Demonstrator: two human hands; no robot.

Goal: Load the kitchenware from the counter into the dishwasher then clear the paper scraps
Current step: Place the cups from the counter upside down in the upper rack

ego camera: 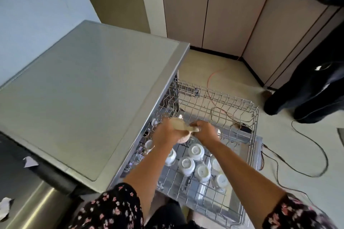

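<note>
Left hand (165, 133) is curling round the body of a beige pot (177, 123), fingers wrapped on it. Right hand (206, 132) is gripping the pot's flat handle, fingers bent over its end. Blur is hiding detail here, so it could equally be a ladle or small jug. Both hands are holding it just above the rack (232, 109), at the back-left part, close to the dishwasher (83, 89) mouth. Prob. not set down yet.

Below the wrists, white cups (195, 151) are sitting upside down in the rack's near half, approx six, packed close together. The far and right parts of the rack are showing bare wire, so that is leaving room for more.

Judging progress: loading is looking well along, w/ the cups in and this pot going in now. Most of the dark tabletop (46, 174) at bottom left is lying out of frame, so can't tell whether more kitchenware is waiting there.

The paper step is looking not yet begun. One scrap (30, 161) is lying on the tabletop, just beside the dishwasher's near corner. A second scrap (4, 208) is showing lower down at the frame's left edge.

Left to do, as I'm reading it: seat the pot, slide the rack in, shut the door, then pick up both scraps.
</note>
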